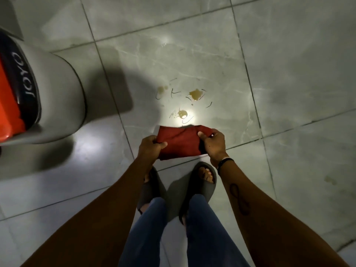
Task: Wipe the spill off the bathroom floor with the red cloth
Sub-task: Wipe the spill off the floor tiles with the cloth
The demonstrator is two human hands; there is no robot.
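Two hands hold the red cloth (pixel 181 143) stretched between them above the floor (pixel 289 74): the left hand (pixel 151 146) is pinched shut on its left edge, the right hand (pixel 214 142) is clamped on its upper right corner. The hands are apart, with the cloth spanning the gap. The cloth hangs in the air, in front of the person's grey slippers (pixel 194 189), and does not touch the tiles.

Just beyond the cloth's far edge lies the spill (pixel 195 94): several small yellowish puddles and thin curved streaks, scattered across one large grey tile, under a bright spot of light. None of it reaches the tile joints on the right.

Left of the spill stands a grey bucket-like container (pixel 63 89) with an orange part (pixel 7 105) and a dark band with lettering; its shadow falls toward the puddles, but its edge sits well apart from them. To the right and beyond the spill the floor lies open. A dark band (pixel 225 163) circles the right wrist.
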